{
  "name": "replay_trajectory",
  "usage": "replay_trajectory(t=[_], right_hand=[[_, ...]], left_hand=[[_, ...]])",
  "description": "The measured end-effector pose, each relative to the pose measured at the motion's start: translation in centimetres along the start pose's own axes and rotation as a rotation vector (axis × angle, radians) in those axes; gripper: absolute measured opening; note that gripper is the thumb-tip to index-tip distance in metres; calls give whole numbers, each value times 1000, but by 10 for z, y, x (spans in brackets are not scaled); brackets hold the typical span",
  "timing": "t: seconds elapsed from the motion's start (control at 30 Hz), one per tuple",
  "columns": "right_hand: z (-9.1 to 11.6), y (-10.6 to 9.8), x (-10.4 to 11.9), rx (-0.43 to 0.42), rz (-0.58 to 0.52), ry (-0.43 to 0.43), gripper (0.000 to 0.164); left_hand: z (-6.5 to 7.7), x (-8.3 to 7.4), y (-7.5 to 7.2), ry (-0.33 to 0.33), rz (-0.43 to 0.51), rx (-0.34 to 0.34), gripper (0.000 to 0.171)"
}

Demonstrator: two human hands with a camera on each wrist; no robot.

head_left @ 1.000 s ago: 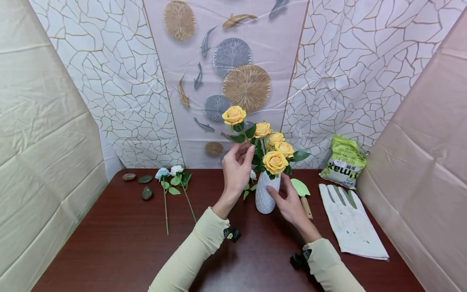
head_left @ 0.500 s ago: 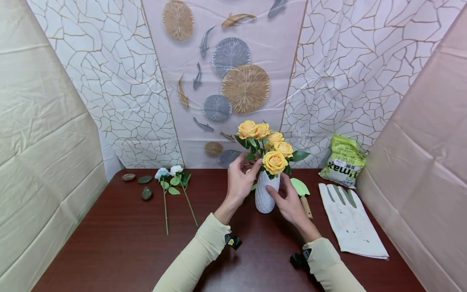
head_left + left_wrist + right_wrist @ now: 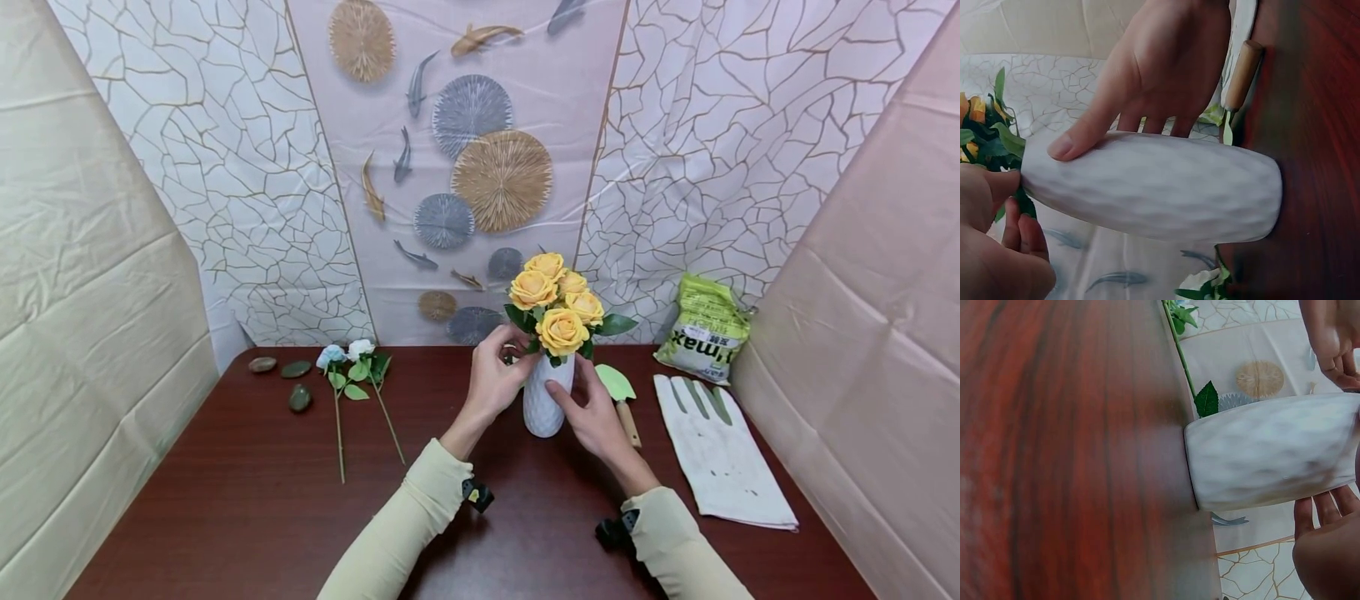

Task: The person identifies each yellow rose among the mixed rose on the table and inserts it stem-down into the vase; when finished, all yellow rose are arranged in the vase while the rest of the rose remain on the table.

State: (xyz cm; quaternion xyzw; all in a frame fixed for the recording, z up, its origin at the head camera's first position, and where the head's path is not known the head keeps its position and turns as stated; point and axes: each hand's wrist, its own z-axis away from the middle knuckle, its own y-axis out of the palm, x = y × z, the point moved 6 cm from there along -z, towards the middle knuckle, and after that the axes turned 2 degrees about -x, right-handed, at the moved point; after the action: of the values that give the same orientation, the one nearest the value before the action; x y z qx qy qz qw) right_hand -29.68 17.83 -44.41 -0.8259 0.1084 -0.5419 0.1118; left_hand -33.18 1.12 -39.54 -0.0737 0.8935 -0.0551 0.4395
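Note:
A white vase [image 3: 543, 404] with a dimpled surface stands upright on the table, full of yellow roses [image 3: 562, 332] with green leaves. My right hand [image 3: 597, 415] holds it around the upper side, thumb on the near face and fingers behind, as the left wrist view shows. At the mouth of the vase, my left hand [image 3: 495, 377] has thumb and fingertips brought together on a rose stem among the leaves [image 3: 1025, 203]. The stem itself is mostly hidden by the fingers.
On the dark red table [image 3: 247, 508], a blue rose [image 3: 332, 358] and a white rose [image 3: 361, 350] lie left, near several stones [image 3: 300, 397]. A wooden-handled trowel [image 3: 628, 423], a glove [image 3: 720, 454] and a green bag [image 3: 703, 329] are on the right.
My left hand has brought a yellow rose rightward and down into the bunch, its bloom now level with the others. My right hand has stayed on the vase.

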Motion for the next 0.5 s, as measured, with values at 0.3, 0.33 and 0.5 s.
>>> replay_trajectory(t=[0.3,0.33,0.5], right_hand=[[0,-1,-2,-7,-3,-11,62],[0,-1,-2,-5,-4,-11,62],[-1,0,-2,0,-18,-23,61]], left_hand=[[0,-13,0,68,-185,10,8],[0,-13,-1,70,-170,0,8],[1,-12,-1,75,-126,-32,10]])
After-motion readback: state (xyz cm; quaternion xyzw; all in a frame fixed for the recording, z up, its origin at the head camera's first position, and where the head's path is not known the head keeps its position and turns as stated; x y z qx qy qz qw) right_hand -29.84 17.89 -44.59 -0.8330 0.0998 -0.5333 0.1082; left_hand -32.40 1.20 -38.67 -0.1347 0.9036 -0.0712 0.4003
